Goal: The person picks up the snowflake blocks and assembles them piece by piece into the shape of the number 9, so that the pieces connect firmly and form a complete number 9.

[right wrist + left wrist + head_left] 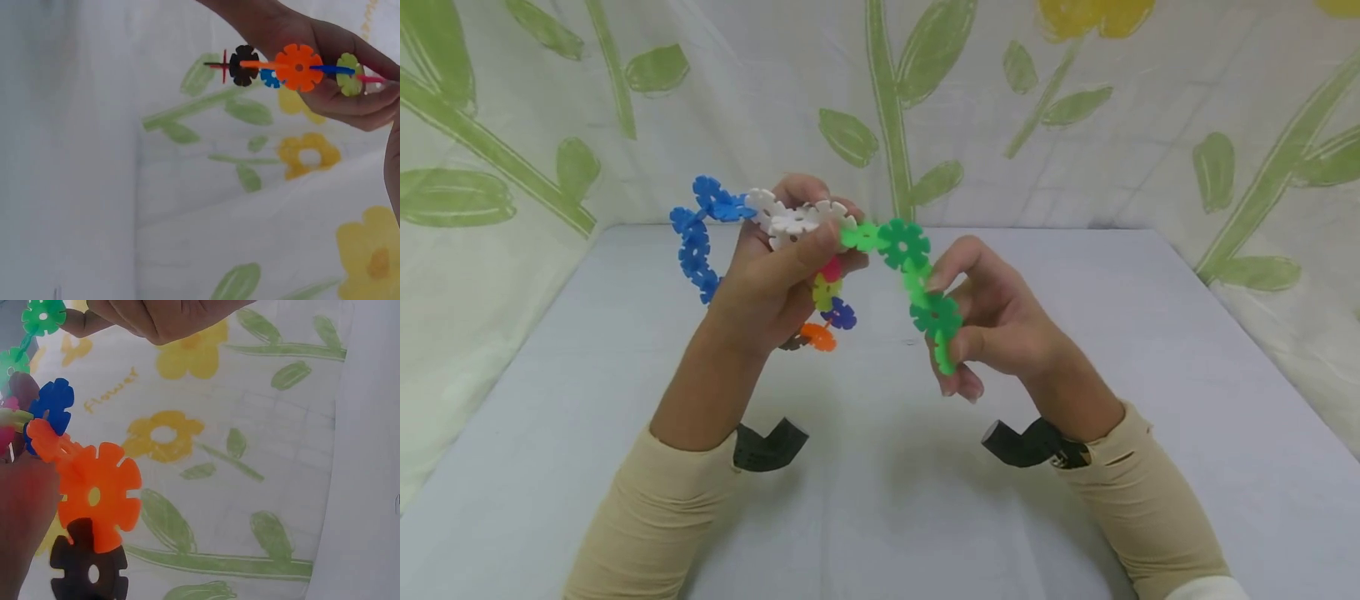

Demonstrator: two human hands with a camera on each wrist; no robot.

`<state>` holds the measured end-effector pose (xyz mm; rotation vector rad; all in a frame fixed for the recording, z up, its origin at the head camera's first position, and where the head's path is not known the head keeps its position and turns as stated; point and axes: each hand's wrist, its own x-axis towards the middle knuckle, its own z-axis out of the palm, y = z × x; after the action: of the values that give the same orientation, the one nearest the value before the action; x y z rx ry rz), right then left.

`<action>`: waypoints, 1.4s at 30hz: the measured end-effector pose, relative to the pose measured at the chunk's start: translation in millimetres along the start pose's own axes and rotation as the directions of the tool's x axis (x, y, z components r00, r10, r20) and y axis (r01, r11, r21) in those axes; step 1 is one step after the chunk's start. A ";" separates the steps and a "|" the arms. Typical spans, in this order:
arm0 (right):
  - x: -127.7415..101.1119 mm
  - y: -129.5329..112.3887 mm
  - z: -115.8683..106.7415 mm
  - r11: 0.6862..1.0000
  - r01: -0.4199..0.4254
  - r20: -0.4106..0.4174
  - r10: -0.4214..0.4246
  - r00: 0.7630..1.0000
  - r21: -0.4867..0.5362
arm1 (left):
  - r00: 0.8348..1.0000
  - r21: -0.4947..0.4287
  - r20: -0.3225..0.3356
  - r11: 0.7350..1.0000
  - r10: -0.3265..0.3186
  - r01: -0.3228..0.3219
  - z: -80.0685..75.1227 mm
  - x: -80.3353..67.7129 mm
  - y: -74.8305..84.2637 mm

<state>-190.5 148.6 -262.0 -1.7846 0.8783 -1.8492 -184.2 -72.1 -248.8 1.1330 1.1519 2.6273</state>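
A chain of interlocked plastic snowflake discs is held up above the table by both hands. My left hand (748,292) pinches its white discs (792,223) between thumb and fingers. Blue discs (694,250) curve out on the left. From the pinch, green discs (904,244) run down to my right hand (1007,321), whose thumb and fingers hold the lower green end. Under the left hand hangs a colourful stretch: a yellow disc (827,292), a purple-blue disc (842,314) and an orange disc (103,487). Beyond the orange one comes a dark brown disc (244,65).
A pale cloth covers the table (880,517). Behind it hangs a white sheet (760,100) painted with green leaves and yellow flowers. Black wrist mounts (769,446) stick out from both beige sleeves.
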 end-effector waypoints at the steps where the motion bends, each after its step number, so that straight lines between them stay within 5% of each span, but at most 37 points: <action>1: -0.7 -1.4 -0.6 1.000 -0.018 0.005 0.018 1.000 0.006 | 1.000 0.016 -0.018 1.000 -0.010 0.010 0.4 -0.4 0.6; 6: -9.6 -18.4 -11.8 0.974 -0.195 0.011 0.198 0.980 -0.113 | 0.979 0.150 -0.175 0.980 -0.103 0.130 -0.4 -2.3 3.7; 9: -16.3 -31.6 -20.5 0.890 -0.293 -0.125 0.266 0.956 -0.349 | 0.918 0.220 -0.299 0.918 -0.259 0.330 -3.8 -0.4 3.1; 11: -19.9 -35.0 -24.4 0.800 -0.394 -0.269 0.299 0.916 -0.453 | 0.840 0.309 -0.367 0.799 -0.401 0.516 -6.9 0.8 -0.1; 13: -21.2 -32.0 -26.2 0.691 -0.530 -0.416 0.349 0.840 -0.491 | 0.741 0.426 -0.402 0.606 -0.538 0.671 -10.8 0.9 -7.2; 16: -20.1 -17.0 -26.6 0.549 -0.717 -0.544 0.476 0.690 -0.429 | 0.627 0.605 -0.391 0.326 -0.673 0.727 -16.6 -1.5 -24.3; 17: -19.2 -10.5 -26.4 0.501 -0.767 -0.570 0.519 0.637 -0.402 | 0.606 0.651 -0.372 0.268 -0.703 0.710 -18.3 -2.6 -31.2; 19: -18.3 2.0 -27.1 0.422 -0.836 -0.596 0.588 0.547 -0.350 | 0.583 0.713 -0.323 0.214 -0.745 0.668 -21.5 -5.3 -45.4; 23: -22.9 22.2 -31.5 0.286 -0.921 -0.646 0.657 0.389 -0.263 | 0.564 0.816 -0.206 0.179 -0.800 0.551 -25.9 -11.9 -71.8; 24: -25.0 26.0 -33.1 0.262 -0.933 -0.654 0.665 0.361 -0.248 | 0.561 0.835 -0.179 0.176 -0.808 0.521 -26.2 -13.7 -77.7; 28: -35.2 38.1 -42.1 0.157 -0.965 -0.686 0.679 0.259 -0.209 | 0.530 0.884 -0.191 0.089 -0.826 0.458 -20.4 -18.8 -91.4; 31: -42.9 42.9 -50.8 0.085 -0.978 -0.710 0.675 0.198 -0.192 | 0.535 0.898 -0.238 0.025 -0.811 0.438 -16.9 -19.4 -93.2; 33: -47.5 44.4 -56.4 0.050 -0.983 -0.724 0.670 0.163 -0.175 | 0.564 0.908 -0.269 -0.011 -0.781 0.418 -17.0 -17.6 -90.3; 38: -55.1 44.6 -67.0 -0.031 -0.985 -0.775 0.621 0.115 -0.171 | 0.677 0.889 -0.409 -0.101 -0.612 0.446 -24.2 -9.4 -63.2; 42: -58.6 41.4 -71.2 -0.131 -0.972 -0.809 0.581 0.083 -0.194 | 0.738 0.866 -0.490 -0.159 -0.465 0.475 -36.5 -5.9 -36.3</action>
<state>-261.0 170.1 -331.1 -0.3320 2.5571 -0.8348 -211.7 -70.3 -292.8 0.3554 2.8277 0.8776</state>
